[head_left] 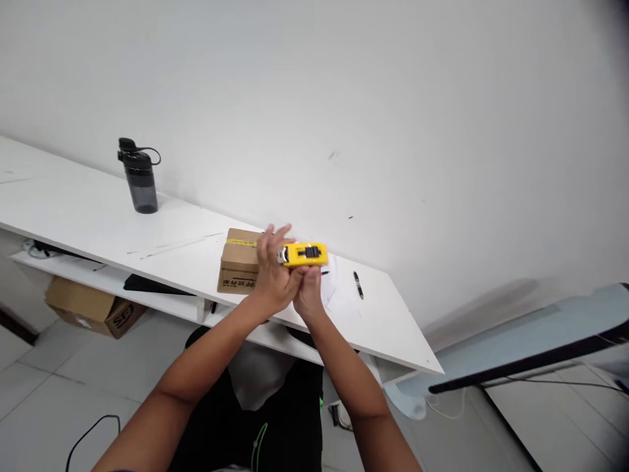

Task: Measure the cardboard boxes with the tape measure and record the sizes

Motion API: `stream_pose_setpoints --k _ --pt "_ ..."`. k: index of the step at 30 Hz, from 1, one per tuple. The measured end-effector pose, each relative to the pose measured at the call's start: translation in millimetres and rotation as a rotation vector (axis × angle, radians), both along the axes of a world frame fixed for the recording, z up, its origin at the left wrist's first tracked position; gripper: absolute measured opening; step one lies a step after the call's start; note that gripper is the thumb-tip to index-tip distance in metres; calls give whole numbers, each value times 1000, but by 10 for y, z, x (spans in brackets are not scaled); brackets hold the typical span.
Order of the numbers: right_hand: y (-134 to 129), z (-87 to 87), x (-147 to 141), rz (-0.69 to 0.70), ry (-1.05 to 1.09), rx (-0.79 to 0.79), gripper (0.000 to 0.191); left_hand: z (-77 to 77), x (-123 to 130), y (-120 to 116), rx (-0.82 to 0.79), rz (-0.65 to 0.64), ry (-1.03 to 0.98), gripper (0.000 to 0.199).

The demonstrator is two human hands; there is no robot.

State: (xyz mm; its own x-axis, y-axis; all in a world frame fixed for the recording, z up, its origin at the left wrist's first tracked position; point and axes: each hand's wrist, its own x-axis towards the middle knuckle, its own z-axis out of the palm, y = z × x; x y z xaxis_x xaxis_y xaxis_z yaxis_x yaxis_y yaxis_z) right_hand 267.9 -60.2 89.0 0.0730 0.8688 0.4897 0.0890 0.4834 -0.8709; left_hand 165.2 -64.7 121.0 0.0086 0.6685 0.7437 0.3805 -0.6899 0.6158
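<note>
A yellow tape measure [318, 254] with a black slider and a silver metal end is held up above the white table. Below its case, my right hand [309, 295] is closed on it, thumb uppermost. My left hand [274, 278] is at the metal end with its fingers spread upward, and its thumb reaches the underside of the case. Behind my left hand a cardboard box [239, 265] with dark print and a yellow strip across its top sits on the table, partly hidden. White paper [331, 288] lies under and beside my right hand, with a dark pen tip showing.
A black pen [358, 285] lies on the white table [393, 321] to the right. A dark drink bottle [139, 180] stands upright at the left, near the wall. An open cardboard box [88, 308] is below the lower shelf [118, 278]. A black-edged pale panel [531, 347] stands at the right.
</note>
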Motion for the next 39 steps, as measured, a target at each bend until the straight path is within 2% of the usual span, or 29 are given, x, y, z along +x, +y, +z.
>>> stream_pose_setpoints --k 2,4,7,9,11,13,16,19,22,25,28,31,33,35,39 --pt "164 217 -215 -5 1 55 73 55 -327 121 -49 89 4 59" --pt "379 409 -344 18 -84 77 61 -25 -671 284 -134 178 -39 59" --pt "704 562 -487 9 -384 7 52 -328 -1050 504 -383 247 -200 63" --pt "876 554 -588 -17 -588 -39 50 -549 -1143 597 -540 123 -296 74" --pt "991 486 -682 -17 -735 -45 47 -704 -1123 646 -610 -23 -385 79" --pt "1054 405 -742 -14 -830 -29 45 -761 -1053 656 -620 -73 -449 79" --pt "1078 343 -729 -36 -893 -22 45 -715 -971 621 -577 -30 -439 74" --pt "1058 360 -576 -17 -927 -14 43 -661 -962 577 -509 10 -367 61" --pt "1008 381 -257 -16 -934 -34 42 -688 -981 558 -489 69 -321 52" --pt "926 344 214 -33 -868 -103 42 -746 -989 568 -451 115 -274 50" --pt "833 258 688 -52 -751 -158 43 -770 -974 593 -413 117 -254 51" --pt "778 178 961 -63 -630 -195 48 -766 -951 616 -385 103 -277 51" --pt "773 162 978 -64 -565 -185 50 -768 -947 625 -383 84 -315 51" --pt "788 192 868 -57 -540 -133 50 -774 -959 631 -390 65 -352 52" --pt "840 341 361 -50 -655 60 43 -759 -997 630 -419 34 -360 56"
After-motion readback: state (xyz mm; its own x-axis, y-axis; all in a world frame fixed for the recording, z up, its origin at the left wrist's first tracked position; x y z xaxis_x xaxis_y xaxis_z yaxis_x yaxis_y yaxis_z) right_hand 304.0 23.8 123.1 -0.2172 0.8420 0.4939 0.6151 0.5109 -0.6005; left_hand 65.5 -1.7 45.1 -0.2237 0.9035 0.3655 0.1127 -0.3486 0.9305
